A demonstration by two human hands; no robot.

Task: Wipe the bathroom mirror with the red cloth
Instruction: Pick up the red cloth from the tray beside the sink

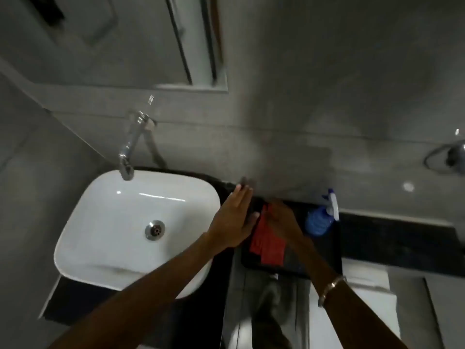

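Only the head cam here, looking down at the counter. The cloth (266,241) lies in a black tray (324,258) just right of the sink (120,222), long axis running roughly toward the wall. The right hand (281,217) is on top of its far end, fingers curled down into it, but it's blurry, so I can't tell if it's actually pinched yet. The left hand (234,217) is flat and wide open, holding nothing, hovering over the tray's left edge just beside the cloth. So the right hand is nearer and looks like the one to lift it. The mirror (141,39) is up and to the left, above the tap (130,147). A blue spray bottle (320,217) sits just right of the hand and could get bumped.
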